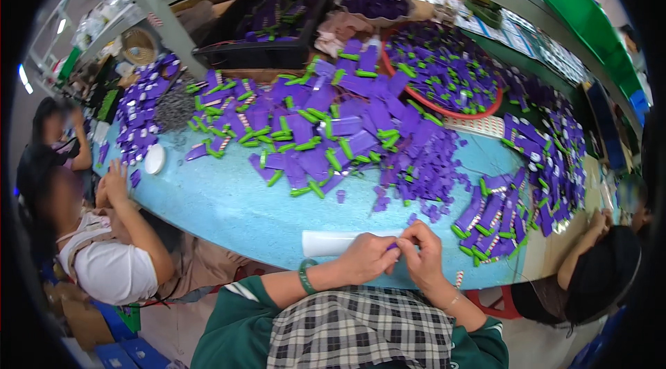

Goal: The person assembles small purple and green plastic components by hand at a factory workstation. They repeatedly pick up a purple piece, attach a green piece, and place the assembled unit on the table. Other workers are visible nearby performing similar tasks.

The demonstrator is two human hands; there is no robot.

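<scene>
A small purple piece (393,246), its details mostly hidden by fingers, is held between the two bare hands, just above the near edge of a pale blue worktable (222,195). The left hand (368,256), below a green bangle (306,277) on its wrist, is closed with fingers curled, pinching the piece; the right hand (422,252) is bent inward, thumb and fingertips pinching its other side. Just beside the left hand lies a smooth white rectangular piece (325,244). Beyond the right hand spreads a heap of small loose purple pieces (430,171); to its right are flat purple parts with bright green ends (494,216). Farther beyond both hands are a larger mound of similar green-ended purple parts (312,136), a full round red tray (479,117) and a black plastic crate (260,56). Well to the left hand's left sits a co-worker in white (114,258).
</scene>
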